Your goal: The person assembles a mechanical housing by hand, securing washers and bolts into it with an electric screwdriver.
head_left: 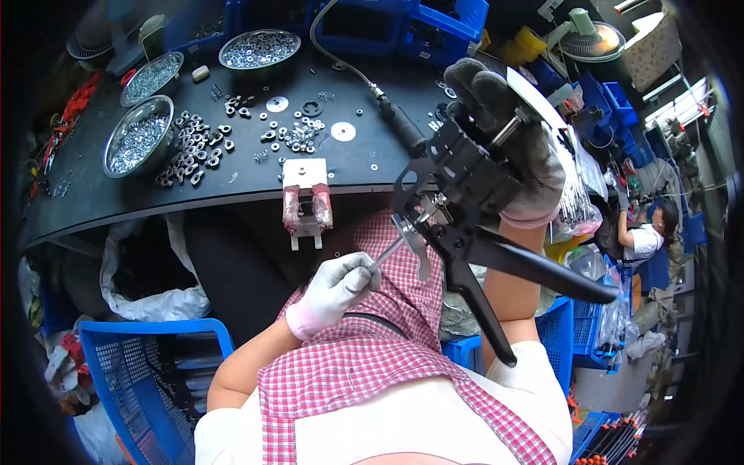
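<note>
Blue bins (pixel 442 31) crowded the back of a dark workbench (pixel 360 159), with loose metal parts (pixel 198 151) scattered over its top. Watching from my remote seat, I found the black tool (pixel 484 182) in the air just off the bench's near edge, above the lap, its two long handles (pixel 535 267) splayed toward the person. The gloved right hand (pixel 535 163) was closed around its head, the far side hidden from me. The gloved left hand (pixel 333 291) was closed on a slim metal wrench (pixel 390 252) (my best guess at it), whose far end sat at the tool's joint; whether it touched, I could not tell. I judged the tool stiff, fairly heavy, weighted toward its bulky head and hard to damage. Its handles looked likely to swing about the pivot, so I would have held it by the solid body, as the right hand did, clear of the pinch points. The wrench seemed light but slick, best held along its shaft.
</note>
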`<state>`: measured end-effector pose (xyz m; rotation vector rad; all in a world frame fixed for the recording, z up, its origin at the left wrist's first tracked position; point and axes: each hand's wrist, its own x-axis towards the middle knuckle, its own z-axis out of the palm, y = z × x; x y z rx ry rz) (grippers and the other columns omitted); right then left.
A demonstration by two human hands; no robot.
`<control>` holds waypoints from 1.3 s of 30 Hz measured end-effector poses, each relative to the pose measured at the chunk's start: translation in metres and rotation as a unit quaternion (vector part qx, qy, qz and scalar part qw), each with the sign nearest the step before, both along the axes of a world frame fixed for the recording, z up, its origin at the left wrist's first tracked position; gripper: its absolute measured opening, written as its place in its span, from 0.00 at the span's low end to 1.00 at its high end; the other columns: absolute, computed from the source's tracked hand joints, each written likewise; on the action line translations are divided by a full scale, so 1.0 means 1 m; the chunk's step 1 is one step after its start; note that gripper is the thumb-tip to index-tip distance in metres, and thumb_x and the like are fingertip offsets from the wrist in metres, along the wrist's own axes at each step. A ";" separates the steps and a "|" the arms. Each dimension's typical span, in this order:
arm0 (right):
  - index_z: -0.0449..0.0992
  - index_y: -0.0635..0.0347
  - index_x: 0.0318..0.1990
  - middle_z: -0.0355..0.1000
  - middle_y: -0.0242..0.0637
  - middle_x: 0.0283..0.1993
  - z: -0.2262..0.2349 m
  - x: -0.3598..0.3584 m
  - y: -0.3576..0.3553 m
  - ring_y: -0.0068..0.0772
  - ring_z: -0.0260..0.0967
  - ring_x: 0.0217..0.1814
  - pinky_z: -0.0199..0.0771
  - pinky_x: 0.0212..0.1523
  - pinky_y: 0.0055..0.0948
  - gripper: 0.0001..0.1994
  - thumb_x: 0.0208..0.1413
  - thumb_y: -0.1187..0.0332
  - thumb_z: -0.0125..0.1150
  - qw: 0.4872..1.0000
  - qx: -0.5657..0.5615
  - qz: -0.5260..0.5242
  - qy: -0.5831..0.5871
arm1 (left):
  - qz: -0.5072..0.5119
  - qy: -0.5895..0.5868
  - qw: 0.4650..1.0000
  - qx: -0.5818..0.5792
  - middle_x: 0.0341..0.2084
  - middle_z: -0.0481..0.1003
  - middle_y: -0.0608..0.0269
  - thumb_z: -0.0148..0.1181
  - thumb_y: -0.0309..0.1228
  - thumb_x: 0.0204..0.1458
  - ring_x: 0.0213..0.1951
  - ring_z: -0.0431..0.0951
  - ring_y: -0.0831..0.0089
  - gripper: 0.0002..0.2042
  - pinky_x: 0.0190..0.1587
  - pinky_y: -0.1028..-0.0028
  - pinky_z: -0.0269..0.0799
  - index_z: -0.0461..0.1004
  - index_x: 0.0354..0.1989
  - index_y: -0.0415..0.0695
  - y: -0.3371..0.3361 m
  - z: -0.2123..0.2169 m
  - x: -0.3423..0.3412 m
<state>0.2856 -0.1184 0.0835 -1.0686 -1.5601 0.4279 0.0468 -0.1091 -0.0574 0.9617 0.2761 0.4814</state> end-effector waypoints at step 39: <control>0.64 0.70 0.57 0.67 0.39 0.49 0.110 0.008 -0.020 0.26 0.64 0.49 0.61 0.52 0.22 0.35 0.52 0.48 0.60 0.936 -0.206 0.034 -0.282 | 0.258 0.128 0.873 0.394 0.18 0.69 0.63 0.52 0.29 0.58 0.19 0.69 0.76 0.08 0.25 0.79 0.65 0.71 0.30 0.37 0.011 0.017 -0.026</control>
